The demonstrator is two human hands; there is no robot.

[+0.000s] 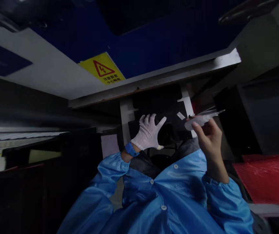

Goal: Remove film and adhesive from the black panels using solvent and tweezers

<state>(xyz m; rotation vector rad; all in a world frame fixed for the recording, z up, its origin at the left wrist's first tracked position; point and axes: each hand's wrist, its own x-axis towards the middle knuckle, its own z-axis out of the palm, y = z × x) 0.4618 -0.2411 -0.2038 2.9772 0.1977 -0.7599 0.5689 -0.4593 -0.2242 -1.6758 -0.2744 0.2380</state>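
My left hand [147, 131], in a white glove, has its fingers spread above a dark flat surface [157, 105] below the blue machine front. A blue wristband [131, 149] circles that wrist. To the right, my bare right hand [210, 138] grips a whitish, partly see-through piece [201, 119] between thumb and fingers. Its far end narrows to a thin point; the dim light hides its exact kind. Close to it, a small pale label-like strip [180, 115] lies on the dark surface.
A blue and white machine panel [154, 48] with a yellow electric-shock warning sign [102, 69] overhangs the far side. White brackets [187, 102] frame the dark surface. At right stand a dark box [268, 117] and a red sheet-like object [268, 177]. Dark shelving fills the left.
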